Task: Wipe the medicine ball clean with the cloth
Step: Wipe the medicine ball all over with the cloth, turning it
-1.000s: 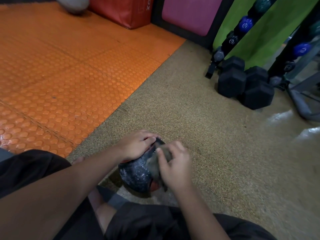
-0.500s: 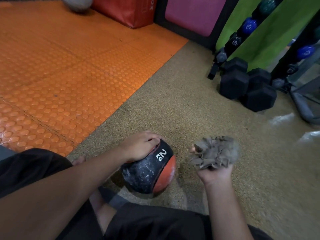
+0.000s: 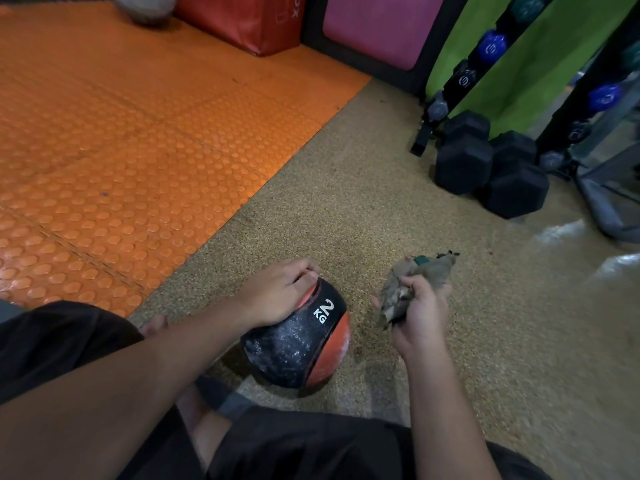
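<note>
**Cloth held off the ball, between wipes**

The medicine ball [image 3: 298,341] sits on the speckled floor [image 3: 381,188] just in front of the person's legs. The left hand [image 3: 277,292] rests on its top, fingers curled over the surface to keep it steady. The right hand [image 3: 420,317] grips the bunched cloth [image 3: 412,282] tightly, beside the ball but apart from it. The black panel looks dusty, so the wiping seems not finished. The next move probably needs the cloth brought back onto the dusty part while the left hand stops the ball from rolling.
</note>
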Demonstrator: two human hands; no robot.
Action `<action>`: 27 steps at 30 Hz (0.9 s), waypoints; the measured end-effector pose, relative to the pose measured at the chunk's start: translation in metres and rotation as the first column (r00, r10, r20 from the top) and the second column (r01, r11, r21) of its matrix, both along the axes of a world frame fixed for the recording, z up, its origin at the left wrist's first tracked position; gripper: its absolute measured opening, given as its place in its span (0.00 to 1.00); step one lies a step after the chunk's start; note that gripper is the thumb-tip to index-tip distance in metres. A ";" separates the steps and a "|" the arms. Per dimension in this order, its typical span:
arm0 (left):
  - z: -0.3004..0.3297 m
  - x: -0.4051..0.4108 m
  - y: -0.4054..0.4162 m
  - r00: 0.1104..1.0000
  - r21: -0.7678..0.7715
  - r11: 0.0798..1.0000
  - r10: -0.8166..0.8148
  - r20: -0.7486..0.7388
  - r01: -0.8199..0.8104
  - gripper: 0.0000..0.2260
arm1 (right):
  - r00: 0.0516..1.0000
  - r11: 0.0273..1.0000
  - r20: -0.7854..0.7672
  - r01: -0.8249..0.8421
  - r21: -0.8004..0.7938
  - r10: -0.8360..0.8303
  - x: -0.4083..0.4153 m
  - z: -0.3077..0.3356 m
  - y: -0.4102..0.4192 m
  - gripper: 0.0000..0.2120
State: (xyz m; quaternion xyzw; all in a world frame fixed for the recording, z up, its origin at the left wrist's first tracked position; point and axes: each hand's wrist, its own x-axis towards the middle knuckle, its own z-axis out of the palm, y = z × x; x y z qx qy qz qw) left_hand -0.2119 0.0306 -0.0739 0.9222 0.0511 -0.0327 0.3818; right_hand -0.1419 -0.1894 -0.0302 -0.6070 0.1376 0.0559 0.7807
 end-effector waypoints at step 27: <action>0.000 -0.002 0.039 0.918 -0.029 0.929 -0.369 -0.148 0.369 0.62 | 0.486 0.219 0.057 -0.282 -0.934 0.872 -0.044 -0.018 -0.001 0.35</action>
